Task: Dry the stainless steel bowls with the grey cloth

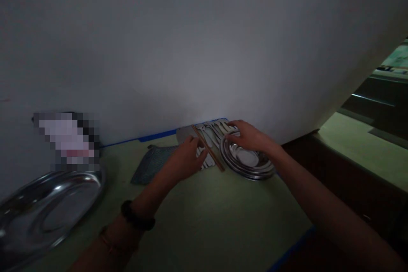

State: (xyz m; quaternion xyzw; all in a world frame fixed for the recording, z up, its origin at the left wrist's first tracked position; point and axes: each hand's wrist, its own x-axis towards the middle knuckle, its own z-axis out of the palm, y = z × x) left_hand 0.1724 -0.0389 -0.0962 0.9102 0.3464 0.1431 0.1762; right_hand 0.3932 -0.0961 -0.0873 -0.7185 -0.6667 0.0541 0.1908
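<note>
My left hand (188, 157) is over the left part of a row of cutlery, its fingers loosely bent and apart, with no held thing visible. Just right of its fingertips lie brown chopsticks (208, 148), slanting across the table. Several metal spoons and forks (208, 134) lie side by side behind them, near the wall. My right hand (248, 134) reaches over the back rim of a stack of round steel plates (245, 174). Its thumb and fingers are spread beside the cutlery handles; whether they touch the rim I cannot tell. A grey-green textured cloth (151, 163) is partly behind my left forearm.
A large oval steel tray (60, 216) is at the left, with a blurred-out object (68, 138) behind it against the pale wall (204, 42). Blue tape (159, 135) runs along the back edge of the light green table (223, 221). Past its right edge is a dark floor.
</note>
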